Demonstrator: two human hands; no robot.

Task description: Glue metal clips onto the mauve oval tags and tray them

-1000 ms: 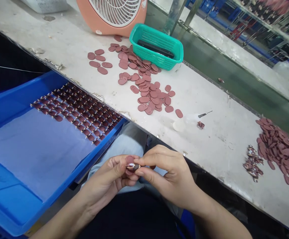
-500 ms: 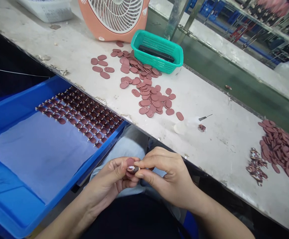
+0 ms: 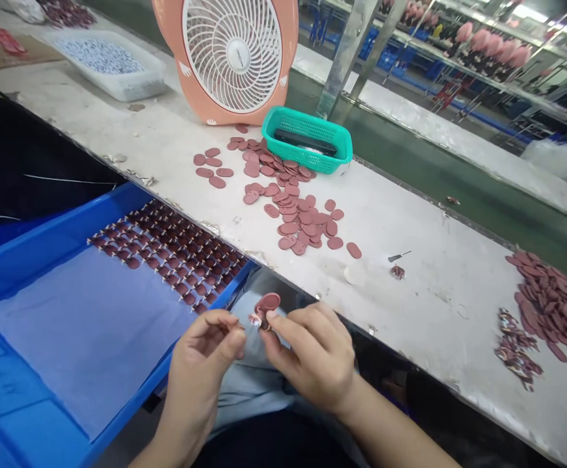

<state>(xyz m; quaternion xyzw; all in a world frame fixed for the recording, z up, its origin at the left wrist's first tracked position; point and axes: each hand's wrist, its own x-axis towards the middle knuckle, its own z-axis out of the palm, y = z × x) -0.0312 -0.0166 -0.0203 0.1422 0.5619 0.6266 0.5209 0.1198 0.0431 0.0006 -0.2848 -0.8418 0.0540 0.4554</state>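
Observation:
Between the thumb and fingers of my right hand (image 3: 315, 357) is a reddish-brown oval disc (image 3: 268, 302) with a small white and dark part attached at its lower side. My left hand (image 3: 203, 364) is just left of it, apart from the disc, its thumb and forefinger pinched together; whatever sits between those tips is too small to make out. Left of my hands, a blue tray (image 3: 20, 257) lined with a pale blue sheet (image 3: 98, 325) holds rows of similar assembled pieces (image 3: 171, 244).
Loose oval discs (image 3: 307, 218) are scattered on the white bench (image 3: 424, 325), below a green basket (image 3: 307, 156) and an orange fan (image 3: 288, 58). Farther right lie a disc heap (image 3: 556, 305) and a pile of small parts (image 3: 517, 351). A fine-tipped tool (image 3: 399, 257) rests mid-bench.
My left hand has let go of the disc piece and drawn away to the left. The piece stays in my right hand, tilted more upright. The camera view has tipped up.

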